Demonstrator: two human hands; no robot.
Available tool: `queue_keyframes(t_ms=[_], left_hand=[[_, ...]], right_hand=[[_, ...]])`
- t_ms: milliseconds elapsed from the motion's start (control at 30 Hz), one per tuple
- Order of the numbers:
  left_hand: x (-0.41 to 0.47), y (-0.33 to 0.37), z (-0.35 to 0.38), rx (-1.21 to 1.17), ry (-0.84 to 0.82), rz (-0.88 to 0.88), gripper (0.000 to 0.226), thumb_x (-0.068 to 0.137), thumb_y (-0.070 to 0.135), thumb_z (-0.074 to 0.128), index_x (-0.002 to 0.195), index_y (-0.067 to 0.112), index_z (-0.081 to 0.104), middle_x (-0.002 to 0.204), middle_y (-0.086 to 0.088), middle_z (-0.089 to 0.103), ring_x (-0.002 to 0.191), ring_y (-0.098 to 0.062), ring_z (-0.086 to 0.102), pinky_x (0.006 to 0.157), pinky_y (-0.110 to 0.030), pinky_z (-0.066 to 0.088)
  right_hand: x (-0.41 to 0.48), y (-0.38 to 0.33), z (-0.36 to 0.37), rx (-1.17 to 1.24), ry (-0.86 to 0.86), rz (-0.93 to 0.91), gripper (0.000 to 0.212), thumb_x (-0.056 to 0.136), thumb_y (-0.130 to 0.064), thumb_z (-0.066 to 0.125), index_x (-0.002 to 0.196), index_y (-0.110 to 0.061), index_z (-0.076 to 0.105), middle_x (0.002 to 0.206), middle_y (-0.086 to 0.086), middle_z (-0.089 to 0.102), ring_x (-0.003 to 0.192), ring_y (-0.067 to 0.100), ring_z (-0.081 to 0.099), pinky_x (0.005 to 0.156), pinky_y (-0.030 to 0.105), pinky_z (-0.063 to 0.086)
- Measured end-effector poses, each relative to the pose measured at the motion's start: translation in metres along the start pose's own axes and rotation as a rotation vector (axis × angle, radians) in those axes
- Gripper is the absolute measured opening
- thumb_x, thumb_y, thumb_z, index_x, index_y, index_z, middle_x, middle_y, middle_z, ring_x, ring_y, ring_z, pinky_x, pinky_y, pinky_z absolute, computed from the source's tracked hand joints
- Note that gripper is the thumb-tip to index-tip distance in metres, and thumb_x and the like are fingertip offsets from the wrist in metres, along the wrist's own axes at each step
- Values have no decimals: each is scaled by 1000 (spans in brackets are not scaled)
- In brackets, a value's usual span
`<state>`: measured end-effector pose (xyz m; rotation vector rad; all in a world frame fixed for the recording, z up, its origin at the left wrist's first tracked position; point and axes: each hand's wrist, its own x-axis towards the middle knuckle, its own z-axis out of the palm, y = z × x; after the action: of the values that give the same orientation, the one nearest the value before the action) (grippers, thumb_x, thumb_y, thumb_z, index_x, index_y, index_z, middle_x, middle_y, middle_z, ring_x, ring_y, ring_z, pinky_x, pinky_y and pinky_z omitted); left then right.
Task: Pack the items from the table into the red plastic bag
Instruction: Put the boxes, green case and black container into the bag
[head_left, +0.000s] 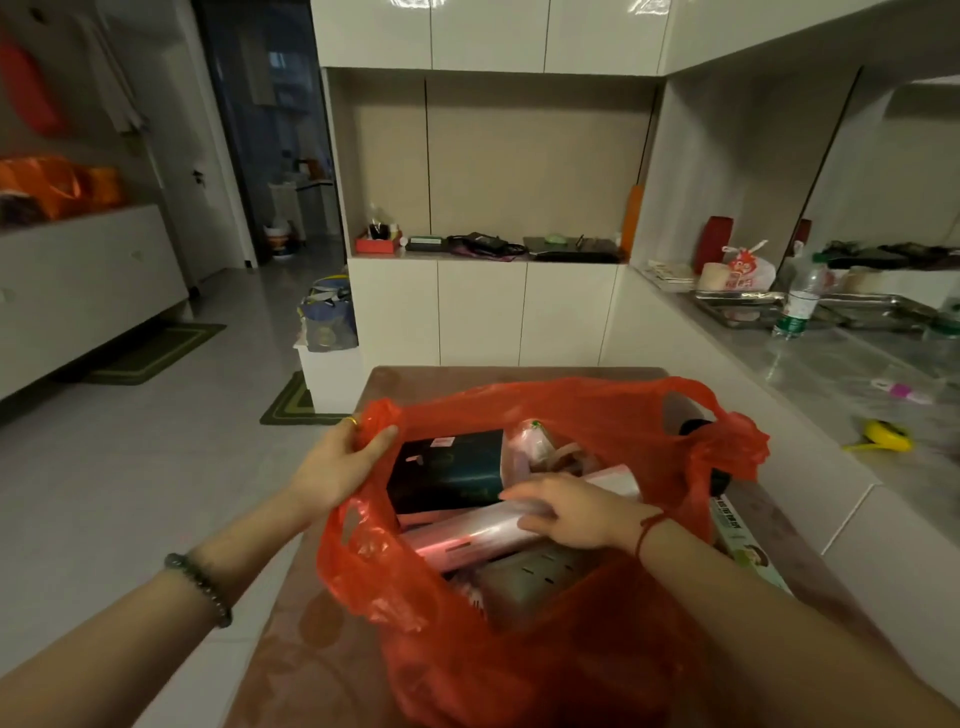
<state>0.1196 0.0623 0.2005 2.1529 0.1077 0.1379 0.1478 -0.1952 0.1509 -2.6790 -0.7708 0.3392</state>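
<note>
- Head view, nearest first: our right hand (576, 512) is down inside the red bag (519, 654), fingers curled over a pink roll (467, 535) that lies crosswise on top of the load.
- Just under that grip sits a grey pack (535, 577). Past the fingertips a dark box (447, 467) stands on edge, with a pink packet (535, 441) behind it.
- Our left hand (343, 462) pinches the bag's rim by the left handle, thumb over the edge, pulling the mouth wide.
- To do this step well, we judge the roll should go down flat alongside the dark box and be let go only once it rests. The left grip should hold the rim taut so the thin plastic cannot fold inward.
- Outward of the right wrist, a green box (743, 540) lies on the table (317, 644), close against the bag's side. It looks not yet packed.
- The table's left edge runs under the left forearm, with open floor beyond. Above both grips there is free room to lift out.
- Right of the right grip and well apart runs a counter (831, 374); far ahead stand cupboards (483, 312).
</note>
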Motion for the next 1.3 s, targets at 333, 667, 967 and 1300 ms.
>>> queue_keyframes(t_ms=[333, 667, 967, 1300], left_hand=[[58, 89, 14, 314, 68, 377, 40, 90, 43, 45, 121, 17, 47, 118, -6, 57, 104, -24, 57, 89, -39, 46], [145, 197, 280, 110, -462, 375, 61, 89, 39, 52, 140, 13, 30, 141, -11, 44, 128, -23, 44, 98, -23, 33], [167, 151, 413, 176, -843, 98, 93, 85, 37, 61, 147, 10, -2, 150, -12, 29, 134, -28, 38, 107, -35, 39], [137, 195, 325, -95, -674, 304, 112, 71, 27, 78, 147, 20, -5, 149, -6, 31, 136, -21, 34, 108, -29, 33]], right_hand=[[-70, 87, -134, 354, 830, 112, 26, 87, -7, 58, 108, -22, 60, 106, -1, 62, 100, 15, 60, 96, 30, 47], [-60, 255, -116, 491, 612, 567, 82, 74, -22, 75, 142, -16, 29, 148, 11, 32, 135, 25, 32, 108, 35, 32], [-5, 337, -26, 486, 439, 625, 122, 48, -57, 79, 146, -28, 13, 149, 0, 27, 134, 23, 35, 105, 45, 41], [-31, 235, -103, 396, 923, 373, 80, 67, -24, 78, 134, -19, 34, 113, -5, 54, 97, 7, 50, 79, 22, 42]])
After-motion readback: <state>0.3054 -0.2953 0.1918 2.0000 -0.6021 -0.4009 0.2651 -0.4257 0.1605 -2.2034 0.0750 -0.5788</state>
